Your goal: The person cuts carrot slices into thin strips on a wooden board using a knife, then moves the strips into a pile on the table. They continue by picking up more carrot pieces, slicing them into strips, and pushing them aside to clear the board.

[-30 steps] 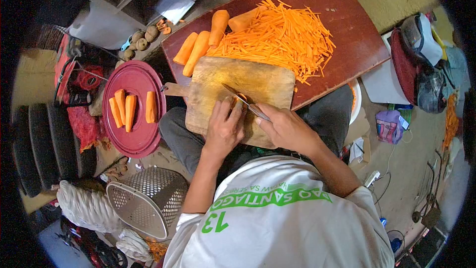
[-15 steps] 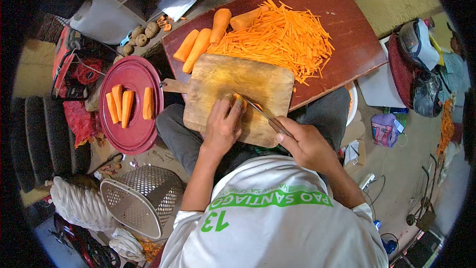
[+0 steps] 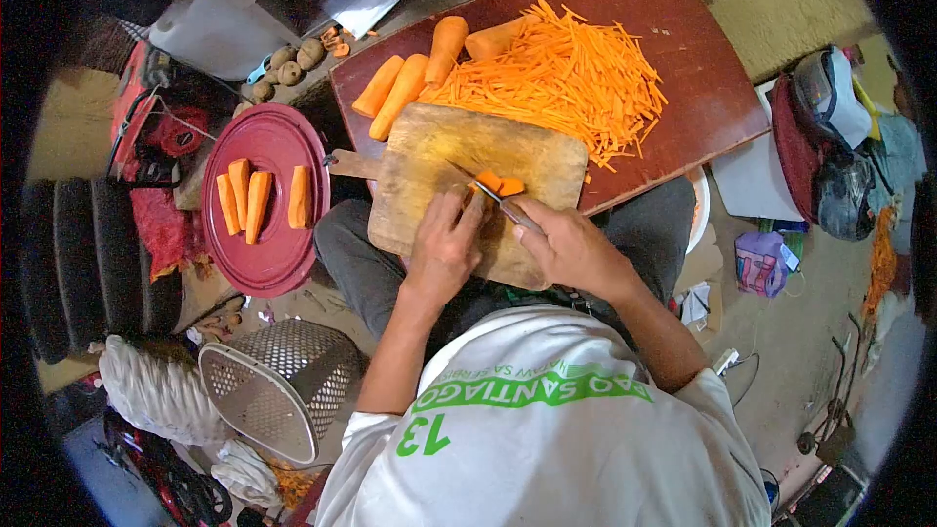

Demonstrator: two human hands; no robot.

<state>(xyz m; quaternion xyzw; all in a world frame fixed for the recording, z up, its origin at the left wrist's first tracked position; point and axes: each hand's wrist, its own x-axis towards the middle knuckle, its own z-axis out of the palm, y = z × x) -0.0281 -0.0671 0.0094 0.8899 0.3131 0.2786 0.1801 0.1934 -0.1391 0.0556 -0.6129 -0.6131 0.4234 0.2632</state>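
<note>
My right hand (image 3: 578, 252) is wrapped round the handle of a knife (image 3: 519, 214). Its blade points up and left across a wooden cutting board (image 3: 410, 176) resting over my lap. Just beyond the blade lie cut carrot pieces (image 3: 510, 186). My left hand (image 3: 447, 242) is on the board with bent fingers pressed together, its fingertips against a bit of carrot beside the blade and partly hiding it. Past the board, a heap of carrot strips (image 3: 586, 83) covers part of a red-brown tabletop (image 3: 708, 107), with several whole peeled carrots (image 3: 399, 96) at its left.
Several peeled carrots lie on a round red lid (image 3: 268, 278) at the left. Below it a white perforated basket (image 3: 259, 361) lies tipped. Brown roundish objects (image 3: 290, 73) sit by the table's left corner. A purple package (image 3: 761, 263) is on the floor at right.
The knife has moved left and now lies more across the board, with my right hand closer to my left. Orange pieces now show beyond the blade. The whole view has shifted slightly.
</note>
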